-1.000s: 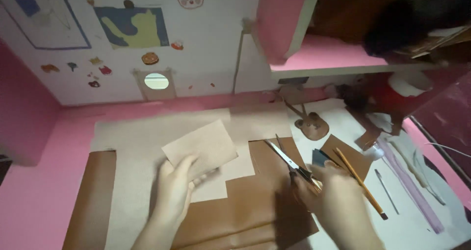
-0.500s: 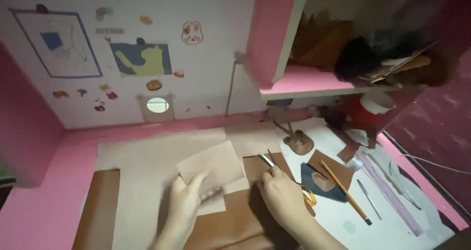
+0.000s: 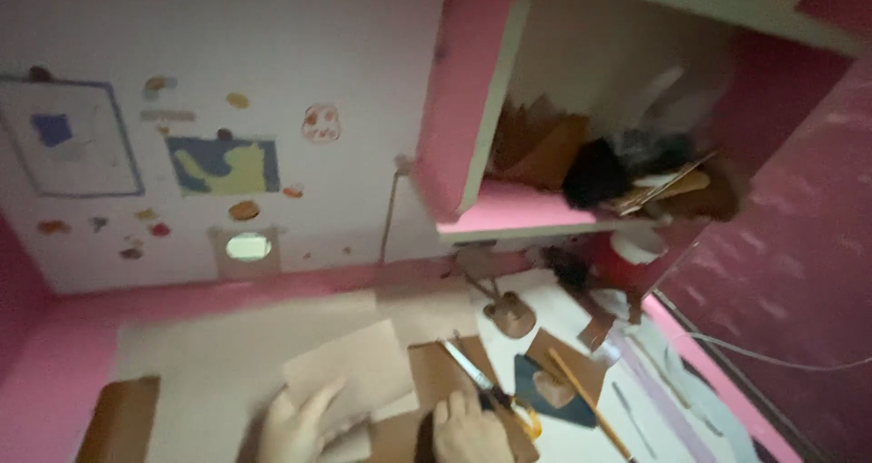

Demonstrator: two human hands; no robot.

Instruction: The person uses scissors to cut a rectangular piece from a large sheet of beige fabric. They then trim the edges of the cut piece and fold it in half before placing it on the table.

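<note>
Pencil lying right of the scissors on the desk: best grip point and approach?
Grip the pencil around mid-shaft, coming from above with fingers closing across its width. It lies flat and diagonal over the brown and dark blue scraps, so the middle looks exposed on both sides. The right hand, with the scissors, is nearest; the lower end runs out of view.

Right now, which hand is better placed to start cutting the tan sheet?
Right, probably. The right hand lies at the scissors, blades pointing up the brown sheet. The left hand rests flat on the tan sheet, steadying it.
</note>
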